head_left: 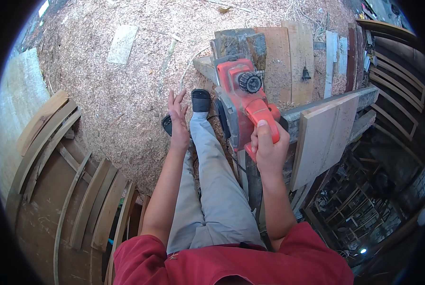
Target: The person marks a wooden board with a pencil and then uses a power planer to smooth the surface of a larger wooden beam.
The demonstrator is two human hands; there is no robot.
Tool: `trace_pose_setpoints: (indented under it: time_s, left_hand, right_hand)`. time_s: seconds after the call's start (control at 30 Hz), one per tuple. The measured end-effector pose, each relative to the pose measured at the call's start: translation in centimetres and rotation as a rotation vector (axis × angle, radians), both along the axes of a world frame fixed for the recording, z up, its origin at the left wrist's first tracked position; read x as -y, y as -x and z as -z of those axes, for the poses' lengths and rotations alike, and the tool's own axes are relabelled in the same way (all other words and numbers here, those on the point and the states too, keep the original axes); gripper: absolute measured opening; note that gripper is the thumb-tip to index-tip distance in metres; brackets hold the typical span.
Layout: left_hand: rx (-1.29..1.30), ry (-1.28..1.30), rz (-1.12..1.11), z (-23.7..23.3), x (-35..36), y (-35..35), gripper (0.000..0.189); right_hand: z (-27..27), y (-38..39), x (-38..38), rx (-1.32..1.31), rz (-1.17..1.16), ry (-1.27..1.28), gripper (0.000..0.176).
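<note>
A red electric planer (236, 102) with a black ribbed knob is held over the left end of a wooden bench beam (364, 97). My right hand (270, 147) is wrapped round its rear handle, thumb on top. To the left of the planer, my left hand (177, 114) is raised with its fingers apart and touches nothing. A pale wide board (324, 137) leans against the beam, right of my right hand. The planer's underside is mostly hidden.
Wood shavings (127, 95) cover the ground around my sandals (201, 100). Curved wooden pieces (86, 204) stand at lower left. Planks (300, 61) lie beyond the bench with a black plug (306, 74). More curved frames (397, 85) are at the right.
</note>
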State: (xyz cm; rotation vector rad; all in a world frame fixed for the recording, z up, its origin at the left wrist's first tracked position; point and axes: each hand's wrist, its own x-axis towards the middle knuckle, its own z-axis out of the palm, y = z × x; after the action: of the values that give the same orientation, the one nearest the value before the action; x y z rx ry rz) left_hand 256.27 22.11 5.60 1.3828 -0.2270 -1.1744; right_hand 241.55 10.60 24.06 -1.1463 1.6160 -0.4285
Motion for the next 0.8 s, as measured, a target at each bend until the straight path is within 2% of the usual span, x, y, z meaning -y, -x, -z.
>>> trace_pose_setpoints:
  time_s: [0.27, 0.5, 0.63, 0.73, 0.8]
  left_hand:
    - [0.04, -0.001, -0.032, -0.9, 0.7, -0.8, 0.087]
    - [0.051, 0.03, -0.078, -1.9, 0.4, -2.7, 0.086]
    - [0.079, 0.017, -0.091, -2.6, -0.8, -3.6, 0.085]
    - [0.074, 0.0, -0.095, -2.7, -1.8, -3.8, 0.083]
    - [0.092, -0.051, -0.05, -3.2, -2.2, -3.3, 0.084]
  right_hand:
    - [-0.4, -2.8, 2.4, 0.084, 0.058, -0.034, 0.031]
    - [-0.6, -3.7, 4.9, 0.18, 0.097, -0.066, 0.038]
    - [-2.4, -1.4, 5.3, 0.321, 0.165, -0.099, 0.041]
    - [-3.7, 1.7, 4.2, 0.308, 0.212, -0.075, 0.041]
    - [-4.3, 3.2, 2.9, 0.188, 0.207, -0.059, 0.047]
